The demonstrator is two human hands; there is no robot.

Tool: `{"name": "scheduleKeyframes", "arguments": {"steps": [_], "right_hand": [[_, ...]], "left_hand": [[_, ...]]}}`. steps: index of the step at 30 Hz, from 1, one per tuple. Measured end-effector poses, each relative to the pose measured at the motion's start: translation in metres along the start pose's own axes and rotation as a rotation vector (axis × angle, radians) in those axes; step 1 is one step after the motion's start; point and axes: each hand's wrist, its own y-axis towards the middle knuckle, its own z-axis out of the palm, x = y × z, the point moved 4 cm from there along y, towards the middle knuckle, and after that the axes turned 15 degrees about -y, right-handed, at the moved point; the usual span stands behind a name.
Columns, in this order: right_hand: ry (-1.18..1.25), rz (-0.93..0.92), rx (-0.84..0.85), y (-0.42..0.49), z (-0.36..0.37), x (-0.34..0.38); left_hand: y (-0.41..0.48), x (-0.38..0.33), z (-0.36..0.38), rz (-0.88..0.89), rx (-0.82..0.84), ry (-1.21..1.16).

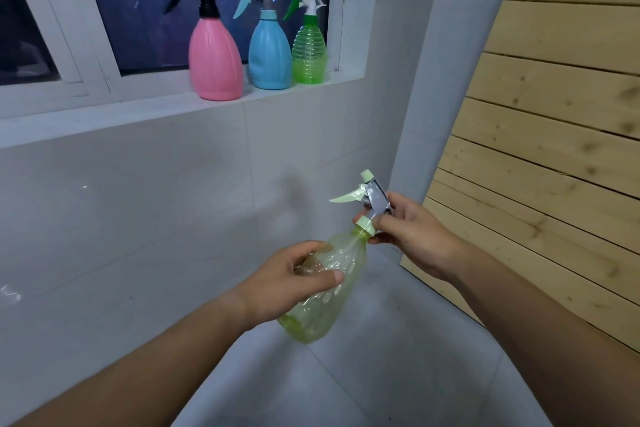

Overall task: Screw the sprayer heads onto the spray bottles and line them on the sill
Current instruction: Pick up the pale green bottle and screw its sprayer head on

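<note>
Nearest, both forearms reach in from below; left hand wraps the belly of the pale yellow-green bottle, thumb laid across the front, fingers curled round behind, closed on it; bottle held in the air, tilted, neck pointing up and to the right, base toward the person; looks empty and clear, so I judge it light, thin-walled, apt to dent or buckle under a hard squeeze and a little slick on the smooth plastic; the ribbed belly is the sensible place to hold, as now; right hand is at the neck, thumb and fingertips pinching the pale green collar of the sprayer head, grey body and light green trigger sticking out past the knuckles; collar sits on the neck, whether fully threaded I cannot tell; turning should be done at the collar, not the trigger, which looks thin enough to snap; beneath, grey floor tiles; to the right, a wall of pale wooden planks, near the right elbow; ahead, white tiled wall; farthest, up on the sill, three finished bottles in a row against the window: pink bottle with black head, blue bottle, green bottle tight to the right frame; blue and green touching or nearly; free space lies left of the pink one, nothing standing in the way.
</note>
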Motion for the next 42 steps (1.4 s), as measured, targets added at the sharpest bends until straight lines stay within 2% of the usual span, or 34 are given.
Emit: {"name": "scheduleKeyframes", "arguments": {"steps": [8,15,19,21,24,26,30,35,39,42], "right_hand": [[-0.024,-0.051,0.089,0.004,0.0,-0.004],[-0.099,-0.031,0.035,0.008,0.006,-0.012],[-0.161,-0.003,-0.053,0.009,0.011,-0.01],[-0.081,0.006,-0.061,0.009,0.012,-0.006],[0.128,-0.019,0.015,0.01,0.009,-0.004],[0.083,-0.044,0.004,0.009,0.009,-0.007],[-0.109,-0.033,-0.128,0.006,0.015,-0.007],[0.076,-0.04,0.021,0.009,0.007,-0.001],[-0.143,-0.026,-0.062,0.005,0.014,-0.005],[0.006,0.028,-0.025,0.007,0.011,-0.009]], "left_hand": [[-0.001,-0.004,0.001,-0.059,0.036,-0.097],[0.001,0.0,-0.001,0.022,0.006,0.049],[0.001,-0.003,-0.001,0.046,0.004,0.064],[0.001,-0.006,0.0,0.061,0.009,0.077],[0.001,-0.009,-0.002,0.074,-0.005,0.091],[0.001,-0.009,-0.002,0.088,-0.006,0.106],[-0.003,-0.011,0.004,0.125,0.011,0.131],[-0.001,-0.017,0.0,0.121,0.004,0.109],[0.0,-0.012,0.002,0.148,-0.021,0.218],[0.001,-0.013,-0.001,0.157,-0.025,0.208]]}}
